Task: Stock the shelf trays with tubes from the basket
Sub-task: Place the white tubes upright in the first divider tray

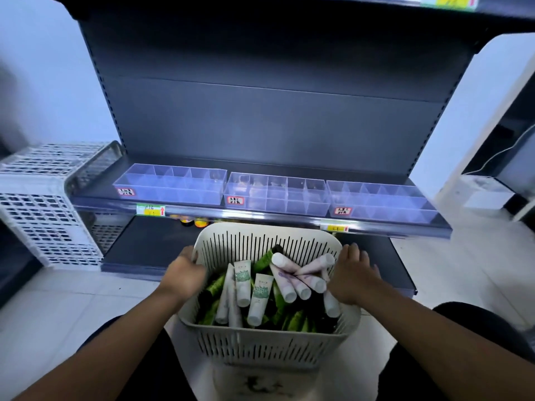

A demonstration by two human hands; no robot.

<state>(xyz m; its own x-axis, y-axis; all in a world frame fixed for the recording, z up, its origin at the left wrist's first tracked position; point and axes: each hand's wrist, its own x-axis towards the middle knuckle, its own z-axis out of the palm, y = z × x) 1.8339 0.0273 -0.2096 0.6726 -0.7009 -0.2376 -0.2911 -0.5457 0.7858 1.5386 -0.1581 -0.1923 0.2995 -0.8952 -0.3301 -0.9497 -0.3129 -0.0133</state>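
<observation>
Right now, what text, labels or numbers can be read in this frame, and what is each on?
Nothing reads clearly.
Tray labels: handwritten, red-bordered, too blurred.
Shelf-edge price tags: yellow, unreadable; the left one shows a red up arrow.
Top shelf tag: blurred.
Tubes: green print, too small.
Basket: no text.
</observation>
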